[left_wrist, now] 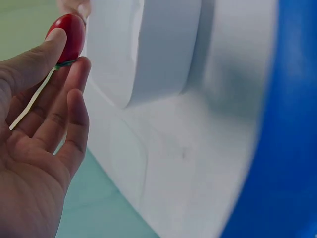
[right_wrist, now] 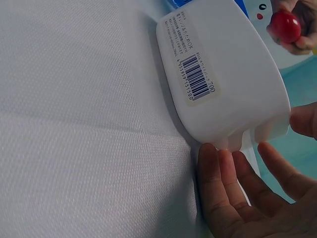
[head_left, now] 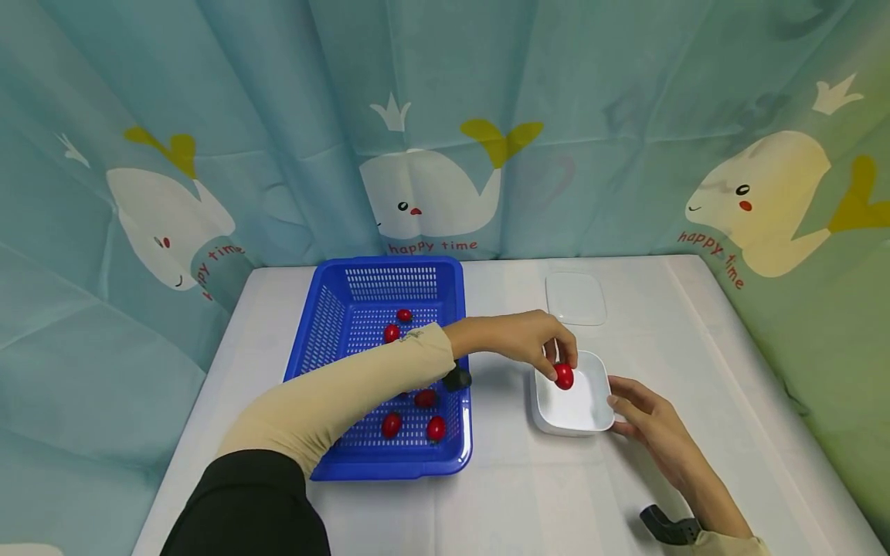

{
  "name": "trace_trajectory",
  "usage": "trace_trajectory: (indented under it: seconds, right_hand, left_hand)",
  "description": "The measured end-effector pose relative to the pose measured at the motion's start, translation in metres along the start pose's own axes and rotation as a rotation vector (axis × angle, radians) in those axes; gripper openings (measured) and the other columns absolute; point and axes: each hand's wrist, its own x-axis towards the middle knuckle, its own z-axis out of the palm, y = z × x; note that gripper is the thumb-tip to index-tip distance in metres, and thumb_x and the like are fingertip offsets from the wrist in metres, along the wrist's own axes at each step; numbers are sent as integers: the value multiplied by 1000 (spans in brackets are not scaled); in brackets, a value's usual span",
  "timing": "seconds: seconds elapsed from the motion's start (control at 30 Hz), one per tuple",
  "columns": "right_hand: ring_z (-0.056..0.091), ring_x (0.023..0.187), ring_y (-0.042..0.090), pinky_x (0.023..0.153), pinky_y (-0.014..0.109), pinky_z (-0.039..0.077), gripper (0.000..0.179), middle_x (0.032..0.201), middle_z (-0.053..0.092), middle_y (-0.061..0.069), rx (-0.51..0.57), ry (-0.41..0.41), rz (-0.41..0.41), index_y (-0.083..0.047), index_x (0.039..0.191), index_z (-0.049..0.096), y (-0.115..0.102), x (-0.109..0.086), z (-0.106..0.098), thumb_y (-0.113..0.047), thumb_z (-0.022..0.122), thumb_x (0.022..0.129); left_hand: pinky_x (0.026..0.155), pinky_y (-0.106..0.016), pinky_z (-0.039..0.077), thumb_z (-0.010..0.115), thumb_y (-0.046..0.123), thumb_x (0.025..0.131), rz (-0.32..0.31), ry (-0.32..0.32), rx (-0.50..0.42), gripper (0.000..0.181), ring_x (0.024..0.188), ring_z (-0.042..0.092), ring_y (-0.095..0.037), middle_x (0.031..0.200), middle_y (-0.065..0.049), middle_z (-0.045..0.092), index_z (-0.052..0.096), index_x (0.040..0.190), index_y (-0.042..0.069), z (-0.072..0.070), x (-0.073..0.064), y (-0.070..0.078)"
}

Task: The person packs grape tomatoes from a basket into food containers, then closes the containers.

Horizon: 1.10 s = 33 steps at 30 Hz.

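Note:
Between thumb and fingertips, my left hand (head_left: pixel 531 340) pinches a red cherry tomato (head_left: pixel 564 377) above the open white plastic container (head_left: pixel 573 427). The left wrist view shows the tomato's (left_wrist: pixel 74 37) green calyx end against the fingers. At the container's right side, my right hand (head_left: pixel 650 421) holds it, the thumb at the rim and the fingers along the outer wall. A barcode label (right_wrist: pixel 193 74) on that wall faces the right wrist camera. More cherry tomatoes (head_left: pixel 392 425) lie in the blue plastic basket (head_left: pixel 389 469) at left, partly hidden by the left sleeve.
A translucent lid (head_left: pixel 575 299) lies on the white tablecloth (head_left: pixel 660 324) behind the container. My left forearm (head_left: pixel 348 394) crosses over the basket. A curtain with printed whales (head_left: pixel 431 193) hangs at the table's back edge and sides.

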Motion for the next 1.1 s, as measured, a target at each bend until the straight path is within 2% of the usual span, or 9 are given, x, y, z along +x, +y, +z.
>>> trace_trajectory:
  seconds: [0.13,0.2,0.3,0.4,0.5,0.77,0.93,1.1]
  right_hand:
    - [63,106,-6,87,21,59,62,159,41,26,-8,-2,-5,2,156,37,0,0,0,-31,57,108]
    - [64,106,-5,87,21,60,61,156,45,23,-3,-2,-10,3,155,38,0,0,-1,-30,58,108]
    - [65,106,-3,87,22,60,61,145,54,8,5,-2,-17,3,155,39,1,0,-2,-30,59,107]
    - [65,106,-3,87,22,60,61,138,56,-4,10,-1,-22,3,154,40,1,1,-3,-29,59,107]
    - [65,106,-3,86,22,60,61,135,56,-8,10,-3,-28,4,154,39,1,1,-3,-29,60,107]
    - [64,107,-2,85,23,61,58,122,60,-22,34,-8,-55,7,151,41,1,0,-3,-26,60,107]
    - [63,107,-3,85,23,61,58,121,60,-24,33,-8,-55,7,151,41,1,0,-3,-26,60,107]
    - [65,107,-2,85,23,61,57,121,61,-24,46,-9,-59,7,151,41,2,0,-3,-25,60,107]
  left_hand:
    - [84,-12,54,79,6,91,-15,-56,16,28,99,67,-9,115,-2,74,74,119,8,5,13,5]
    - [84,-12,54,80,5,91,-16,-71,18,28,98,67,-9,114,-2,74,74,118,8,7,20,5]
    - [83,-12,53,80,5,90,-20,-92,32,28,96,67,-9,111,-1,74,74,117,9,11,30,4]
    - [84,-11,52,80,3,90,-23,-129,42,28,96,67,-10,109,-1,73,74,117,8,16,37,2]
    - [85,-11,51,79,2,90,-28,-163,63,27,97,66,-10,109,-1,73,75,116,8,20,41,4]
    - [82,-9,47,75,-4,90,-36,-202,123,23,99,64,-7,105,1,74,77,109,8,37,49,5]
    - [78,-9,47,70,-10,89,-10,-233,129,20,89,62,-4,98,-2,75,77,102,4,46,54,1]
    - [78,-8,47,72,-7,88,-1,-230,150,18,86,61,-1,96,0,74,77,101,5,50,56,-3]
